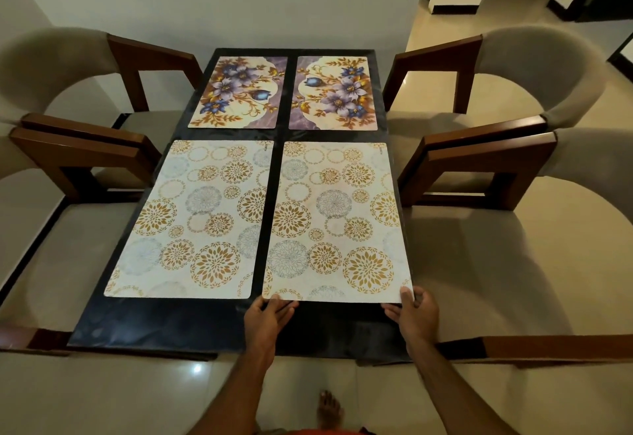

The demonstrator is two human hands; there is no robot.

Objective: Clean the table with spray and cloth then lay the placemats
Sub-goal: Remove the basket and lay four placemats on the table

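The last placemat [337, 218] is pinched at its near corners by both hands' fingers [406, 297] and should be squared to the surface's [154, 325] near edge.

4 placemats lie on the table [164, 328] in 2 rows of 2. The far-left placemat [236, 92] sits beside the far-right placemat [334, 93]; nearer the person, the near-left placemat [191, 222] sits beside the near-right placemat [337, 222]. The left hand [265, 323] and right hand [414, 314] hold the near-right placemat's near corners. 2 chairs [68, 92] stand left of the table, 2 chairs [531, 85] right.
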